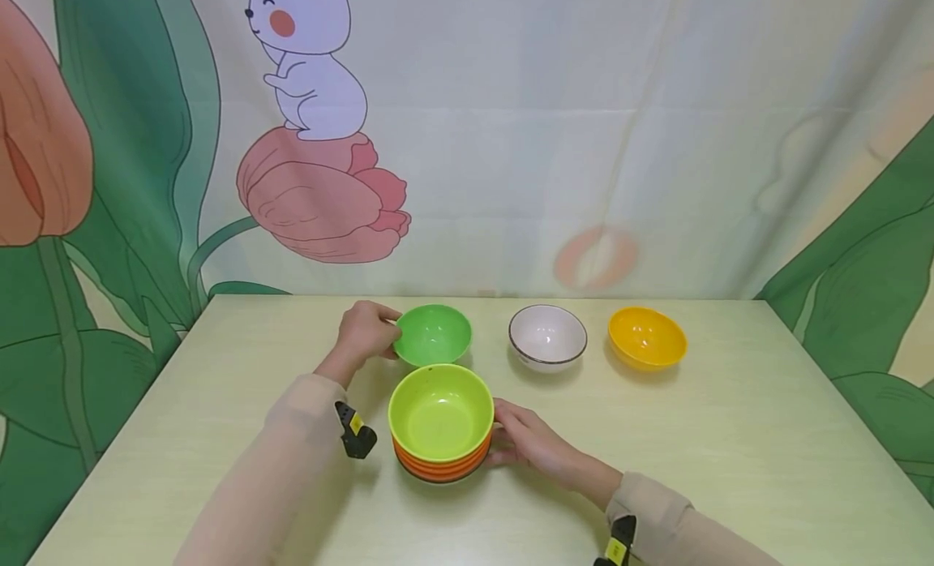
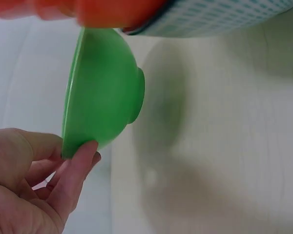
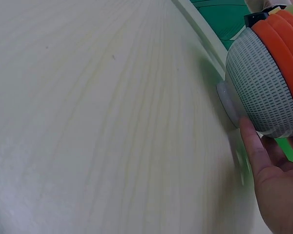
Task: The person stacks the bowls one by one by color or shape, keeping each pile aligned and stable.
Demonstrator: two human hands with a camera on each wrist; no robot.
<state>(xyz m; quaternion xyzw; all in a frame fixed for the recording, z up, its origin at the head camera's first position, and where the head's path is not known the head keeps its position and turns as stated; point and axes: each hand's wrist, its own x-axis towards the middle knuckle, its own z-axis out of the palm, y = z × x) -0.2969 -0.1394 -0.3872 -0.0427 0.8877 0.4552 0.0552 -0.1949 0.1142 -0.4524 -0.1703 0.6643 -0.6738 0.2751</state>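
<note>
My left hand [image 1: 367,332] pinches the left rim of a green bowl [image 1: 434,336] between thumb and fingers. In the left wrist view the green bowl [image 2: 101,87] hangs above the table, its shadow apart from its foot. In front of it is a stack of bowls: a lime green bowl [image 1: 441,413] on top, several orange bowls [image 1: 442,471] beneath, and a patterned bowl [image 3: 259,80] with a dark rim at the bottom. My right hand [image 1: 536,444] holds the stack from the right side, one digit against the patterned bowl near its foot.
A white bowl [image 1: 547,339] with a dark rim stands right of the green one, and a yellow bowl [image 1: 647,339] is farther right. Behind the table [image 1: 730,436] hangs a printed curtain [image 1: 496,144].
</note>
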